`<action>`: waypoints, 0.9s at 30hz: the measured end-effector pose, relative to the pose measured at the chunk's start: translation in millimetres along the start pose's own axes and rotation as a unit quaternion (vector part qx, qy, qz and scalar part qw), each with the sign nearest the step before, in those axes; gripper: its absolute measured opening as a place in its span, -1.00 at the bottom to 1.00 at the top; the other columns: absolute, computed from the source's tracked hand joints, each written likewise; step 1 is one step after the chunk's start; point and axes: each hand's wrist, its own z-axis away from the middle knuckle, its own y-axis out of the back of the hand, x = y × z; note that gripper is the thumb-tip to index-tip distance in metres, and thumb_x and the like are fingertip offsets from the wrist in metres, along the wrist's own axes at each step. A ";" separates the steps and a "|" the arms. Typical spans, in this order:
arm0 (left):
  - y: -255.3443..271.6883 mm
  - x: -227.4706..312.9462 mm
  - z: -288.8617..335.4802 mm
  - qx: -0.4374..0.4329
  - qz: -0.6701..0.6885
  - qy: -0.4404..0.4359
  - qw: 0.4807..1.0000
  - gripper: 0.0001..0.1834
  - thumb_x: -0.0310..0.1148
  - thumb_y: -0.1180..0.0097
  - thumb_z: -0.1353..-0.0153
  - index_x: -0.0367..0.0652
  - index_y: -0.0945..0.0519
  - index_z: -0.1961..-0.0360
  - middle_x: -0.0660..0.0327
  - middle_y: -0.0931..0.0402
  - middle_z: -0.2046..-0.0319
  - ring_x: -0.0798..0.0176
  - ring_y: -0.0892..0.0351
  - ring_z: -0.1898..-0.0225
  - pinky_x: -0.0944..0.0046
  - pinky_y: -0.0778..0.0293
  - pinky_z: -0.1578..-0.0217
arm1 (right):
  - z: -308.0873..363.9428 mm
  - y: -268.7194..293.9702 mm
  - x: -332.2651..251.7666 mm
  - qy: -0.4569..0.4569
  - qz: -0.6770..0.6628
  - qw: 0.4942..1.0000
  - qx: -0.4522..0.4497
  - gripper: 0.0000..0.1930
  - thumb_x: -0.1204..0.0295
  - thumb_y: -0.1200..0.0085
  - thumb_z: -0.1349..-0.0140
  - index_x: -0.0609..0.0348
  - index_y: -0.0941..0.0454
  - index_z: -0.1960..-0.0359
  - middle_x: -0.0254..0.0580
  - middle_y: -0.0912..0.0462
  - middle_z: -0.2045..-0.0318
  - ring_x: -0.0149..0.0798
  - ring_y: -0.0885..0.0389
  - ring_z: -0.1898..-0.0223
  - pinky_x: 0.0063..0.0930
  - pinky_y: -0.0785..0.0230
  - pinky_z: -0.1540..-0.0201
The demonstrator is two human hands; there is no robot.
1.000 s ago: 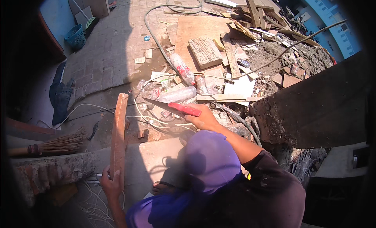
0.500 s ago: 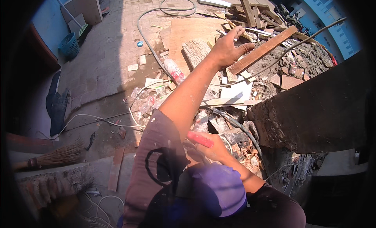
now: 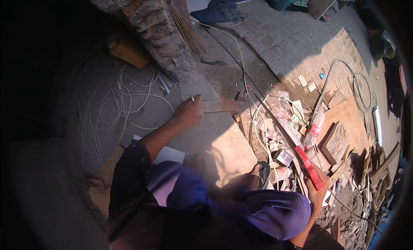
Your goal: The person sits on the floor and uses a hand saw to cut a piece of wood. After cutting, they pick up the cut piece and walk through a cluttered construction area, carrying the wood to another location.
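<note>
Head view: lower right, right hand [image 3: 317, 185] grips saw [image 3: 308, 166], seemingly freeing left hand [image 3: 188, 112], grip unclear, for central wood strip [image 3: 221, 106].

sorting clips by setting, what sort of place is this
Probably a paved yard being used as a building or repair site: broken masonry stands beside the floor, scrap wood lies heaped among debris, and the person's right hand holds a red-handled saw.

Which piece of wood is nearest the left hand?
The flat brown strip beside the left hand; the thick block and plywood sheet lie toward the picture's right.
</note>
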 end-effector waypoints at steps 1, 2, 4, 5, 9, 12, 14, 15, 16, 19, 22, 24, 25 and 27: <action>-14.6 -29.7 18.2 0.024 -0.028 0.042 0.998 -0.05 -0.16 -0.38 -0.23 -0.15 -0.13 -0.53 -0.22 -0.47 -0.25 -0.23 -0.47 -0.30 -0.09 -0.43 -0.27 | -21.3 12.7 -17.0 0.039 0.034 0.998 -0.025 -0.44 0.52 -0.14 0.02 0.42 -0.65 -0.12 -0.16 -0.75 0.31 -0.39 -0.65 0.31 -0.49 -0.50 0.13; -31.3 -52.9 31.2 0.032 -0.041 0.069 0.996 -0.05 -0.17 -0.38 -0.23 -0.16 -0.13 -0.53 -0.22 -0.47 -0.26 -0.22 -0.47 -0.31 -0.09 -0.42 -0.28 | -42.0 24.3 -32.7 0.079 0.064 0.994 -0.045 -0.42 0.49 -0.15 0.04 0.42 -0.65 -0.12 -0.17 -0.74 0.34 -0.39 -0.64 0.35 -0.49 -0.50 0.17; -59.6 -75.8 50.4 0.040 -0.055 0.114 0.991 -0.06 -0.19 -0.37 -0.22 -0.19 -0.14 -0.52 -0.20 -0.45 -0.29 -0.21 -0.45 -0.33 -0.09 -0.40 -0.30 | -76.8 50.9 -66.8 0.128 0.085 0.984 -0.086 -0.39 0.37 -0.20 0.06 0.43 -0.66 -0.10 -0.17 -0.73 0.38 -0.41 -0.62 0.38 -0.50 -0.49 0.22; -69.9 -80.5 62.8 0.017 -0.045 0.121 0.991 -0.08 -0.22 -0.34 -0.22 -0.19 -0.15 -0.52 -0.20 -0.44 -0.29 -0.20 -0.45 -0.33 -0.10 -0.39 -0.31 | -90.9 61.5 -85.3 0.150 0.092 0.978 -0.109 -0.37 0.29 -0.23 0.06 0.44 -0.66 -0.09 -0.16 -0.73 0.39 -0.42 -0.62 0.39 -0.52 -0.48 0.23; -75.0 -75.5 69.2 0.044 -0.008 0.120 0.992 -0.16 -0.32 -0.23 -0.22 -0.20 -0.20 -0.50 -0.16 -0.40 -0.34 -0.18 -0.40 -0.38 -0.11 -0.35 -0.35 | -113.2 56.5 -178.6 0.265 0.127 0.946 -0.138 -0.38 0.20 -0.30 -0.02 0.45 -0.64 -0.05 -0.12 -0.73 0.30 -0.37 -0.65 0.30 -0.50 -0.49 0.17; -104.6 -61.1 34.3 0.214 -0.004 0.047 0.976 -0.21 -0.43 -0.09 -0.22 -0.18 -0.22 -0.51 -0.03 -0.34 -0.41 -0.13 -0.28 -0.46 -0.05 -0.24 -0.43 | -121.3 9.8 -233.6 0.303 0.043 0.942 -0.140 -0.55 0.45 -0.41 -0.16 0.41 -0.61 -0.05 -0.12 -0.71 0.12 -0.33 -0.66 0.10 -0.47 -0.52 -0.01; -108.8 -49.3 11.4 0.260 -0.037 -0.044 0.964 -0.26 -0.43 -0.02 -0.28 -0.15 -0.22 -0.52 0.07 -0.30 -0.45 -0.07 -0.20 -0.51 -0.08 -0.10 -0.51 | -132.5 -31.8 -261.8 0.307 0.038 0.934 -0.179 -0.52 0.41 -0.39 -0.23 0.37 -0.54 -0.12 -0.18 -0.68 0.09 -0.35 -0.65 0.08 -0.46 -0.53 -0.08; -116.2 -57.9 14.7 0.240 -0.053 -0.011 0.969 -0.29 -0.38 0.03 -0.33 -0.15 -0.22 -0.52 0.12 -0.24 -0.49 -0.04 -0.14 -0.53 -0.11 -0.03 -0.52 | -145.0 -64.8 -276.1 0.317 0.015 0.917 -0.242 -0.48 0.42 -0.34 -0.27 0.36 -0.47 -0.20 -0.17 -0.67 0.07 -0.36 -0.64 0.04 -0.45 -0.51 -0.13; -121.7 -57.2 8.0 0.223 -0.060 0.006 0.973 -0.32 -0.34 0.08 -0.37 -0.14 -0.22 -0.53 0.17 -0.18 -0.52 0.00 -0.07 -0.56 -0.14 0.04 -0.53 | -149.8 -92.4 -294.4 0.321 0.003 0.901 -0.292 -0.45 0.43 -0.29 -0.31 0.36 -0.41 -0.28 -0.17 -0.66 0.05 -0.36 -0.64 0.00 -0.44 -0.50 -0.18; -119.7 -57.6 -4.5 0.193 -0.054 0.030 0.979 -0.42 -0.30 0.10 -0.41 -0.14 -0.35 -0.44 0.17 -0.30 -0.45 0.02 -0.19 -0.50 -0.23 0.05 -0.50 | -133.0 -180.8 -357.5 0.360 -0.049 0.871 -0.331 -0.43 0.57 -0.14 -0.31 0.42 -0.31 -0.36 -0.03 -0.62 -0.08 -0.30 -0.61 -0.13 -0.42 -0.37 -0.29; -101.0 -56.8 -2.9 0.135 -0.025 0.042 0.990 -0.45 -0.31 -0.02 -0.33 -0.16 -0.46 -0.35 0.10 -0.49 -0.29 -0.03 -0.41 -0.37 -0.23 -0.15 -0.42 | -143.1 -249.3 -420.8 0.402 0.038 0.872 -0.275 -0.44 0.62 -0.18 -0.33 0.44 -0.31 -0.34 -0.03 -0.66 -0.02 -0.34 -0.62 -0.09 -0.45 -0.42 -0.20; -105.4 -38.8 23.3 0.110 0.036 0.056 0.992 -0.44 -0.29 -0.12 -0.25 -0.18 -0.51 -0.28 0.06 -0.58 -0.18 -0.05 -0.52 -0.26 -0.19 -0.30 -0.33 | -166.1 -296.1 -456.8 0.443 0.085 0.857 -0.249 -0.60 0.54 -0.22 -0.28 0.32 -0.54 -0.16 -0.14 -0.75 0.13 -0.37 -0.70 0.10 -0.47 -0.51 0.03; -106.4 -31.4 44.6 0.121 0.077 0.072 0.987 -0.44 -0.27 -0.17 -0.21 -0.19 -0.55 -0.24 0.05 -0.63 -0.12 -0.06 -0.57 -0.20 -0.17 -0.37 -0.27 | -180.7 -320.3 -470.4 0.481 0.122 0.841 -0.214 -0.70 0.43 -0.25 -0.26 0.31 -0.61 0.02 -0.17 -0.74 0.29 -0.36 -0.70 0.25 -0.45 -0.51 0.14; -100.3 -25.0 93.6 0.119 0.184 0.111 0.969 -0.42 -0.21 -0.26 -0.13 -0.22 -0.59 -0.18 0.00 -0.67 -0.04 -0.08 -0.63 -0.13 -0.12 -0.48 -0.17 | -211.5 -367.1 -499.5 0.431 0.179 0.841 -0.275 -0.74 0.30 -0.28 -0.25 0.28 -0.69 0.22 -0.19 -0.74 0.48 -0.38 -0.70 0.44 -0.41 -0.50 0.31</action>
